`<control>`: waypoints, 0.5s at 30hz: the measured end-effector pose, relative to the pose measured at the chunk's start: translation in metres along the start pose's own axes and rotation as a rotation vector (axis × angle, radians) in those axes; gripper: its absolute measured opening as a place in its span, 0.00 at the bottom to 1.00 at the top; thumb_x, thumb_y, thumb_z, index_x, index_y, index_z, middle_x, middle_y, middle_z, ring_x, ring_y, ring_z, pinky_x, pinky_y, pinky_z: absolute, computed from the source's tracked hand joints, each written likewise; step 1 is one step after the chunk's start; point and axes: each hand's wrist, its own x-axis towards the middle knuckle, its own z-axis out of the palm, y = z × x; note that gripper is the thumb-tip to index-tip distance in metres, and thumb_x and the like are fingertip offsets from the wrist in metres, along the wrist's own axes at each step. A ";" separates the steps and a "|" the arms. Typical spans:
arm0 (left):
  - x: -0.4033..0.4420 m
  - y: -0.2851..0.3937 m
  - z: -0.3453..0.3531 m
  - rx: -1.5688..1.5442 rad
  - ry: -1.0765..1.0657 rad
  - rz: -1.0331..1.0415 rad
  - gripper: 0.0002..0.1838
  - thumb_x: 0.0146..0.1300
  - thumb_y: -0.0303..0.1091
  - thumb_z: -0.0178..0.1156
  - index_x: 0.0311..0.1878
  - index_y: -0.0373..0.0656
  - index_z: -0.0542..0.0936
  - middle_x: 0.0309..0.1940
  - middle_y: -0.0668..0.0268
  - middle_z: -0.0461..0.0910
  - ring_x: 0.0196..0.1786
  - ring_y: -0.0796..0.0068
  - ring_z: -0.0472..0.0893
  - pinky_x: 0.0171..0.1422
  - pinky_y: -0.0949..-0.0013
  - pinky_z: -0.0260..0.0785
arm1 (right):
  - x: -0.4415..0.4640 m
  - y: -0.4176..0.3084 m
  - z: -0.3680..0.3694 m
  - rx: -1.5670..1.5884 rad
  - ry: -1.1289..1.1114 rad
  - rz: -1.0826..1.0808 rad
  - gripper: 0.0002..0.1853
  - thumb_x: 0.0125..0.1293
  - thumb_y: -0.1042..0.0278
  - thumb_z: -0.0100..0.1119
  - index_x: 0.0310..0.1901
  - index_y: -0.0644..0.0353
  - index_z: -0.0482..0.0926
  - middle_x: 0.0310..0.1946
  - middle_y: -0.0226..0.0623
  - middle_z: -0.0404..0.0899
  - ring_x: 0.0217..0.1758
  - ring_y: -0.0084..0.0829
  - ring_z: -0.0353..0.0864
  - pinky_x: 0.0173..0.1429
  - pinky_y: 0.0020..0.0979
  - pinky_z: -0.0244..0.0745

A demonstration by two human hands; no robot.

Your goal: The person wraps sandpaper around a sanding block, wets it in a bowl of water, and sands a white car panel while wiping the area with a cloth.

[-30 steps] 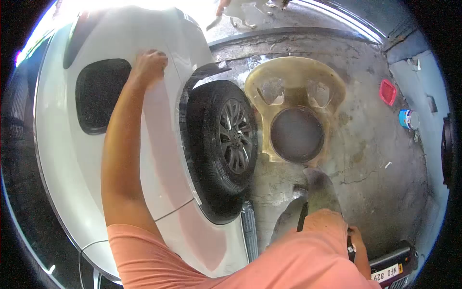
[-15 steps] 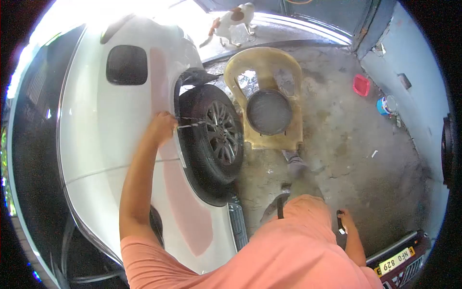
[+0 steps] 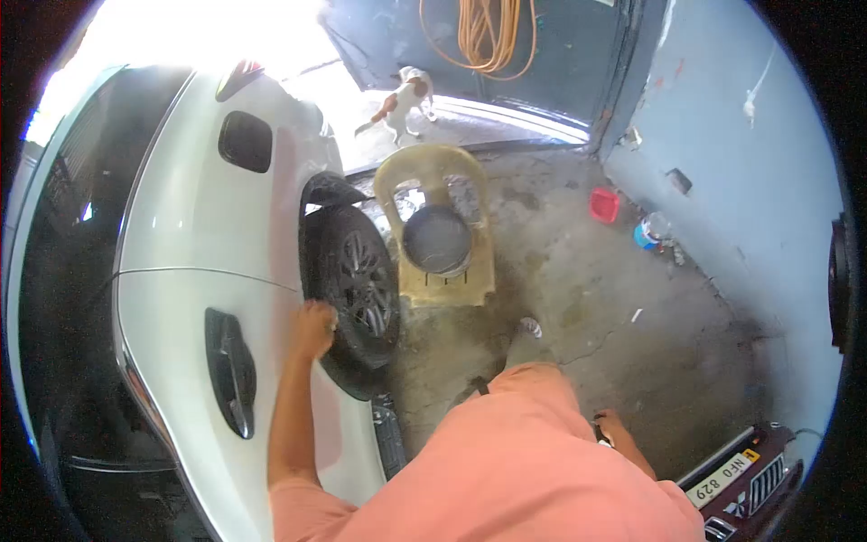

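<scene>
My left hand [image 3: 313, 328] is closed at the edge of the wheel arch, on the white car's side [image 3: 199, 226]. Something small and pale shows at its fingers, too little to name. Just beyond it is the black wheel [image 3: 361, 280] with its spoked rim. A dull pinkish patch [image 3: 284, 172] runs along the bodywork above the arch. Low on my right side, my right hand [image 3: 612, 426] has curled fingers beside a dark thing with a white spot, which I cannot make out.
A yellow plastic chair [image 3: 461, 291] bears a round dark basin [image 3: 437, 239]. A dog [image 3: 406, 104] stands near the gate, where an orange hose [image 3: 488, 36] hangs. By the wall lie a red tub [image 3: 604, 206] and blue-labelled container [image 3: 646, 235]. A dark-red car front [image 3: 750, 483] is lower right.
My left hand has moved back along the arch toward me; the watery streaks from it no longer show. The view has shifted, and the dog has turned its head.
</scene>
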 end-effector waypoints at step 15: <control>-0.121 0.295 0.306 -0.627 -0.389 -0.900 0.11 0.59 0.35 0.61 0.41 0.43 0.88 0.43 0.50 0.86 0.48 0.51 0.84 0.51 0.50 0.76 | 0.156 -0.061 -0.233 -0.195 0.036 -0.161 0.26 0.63 0.68 0.63 0.64 0.59 0.76 0.63 0.55 0.77 0.66 0.51 0.76 0.66 0.44 0.72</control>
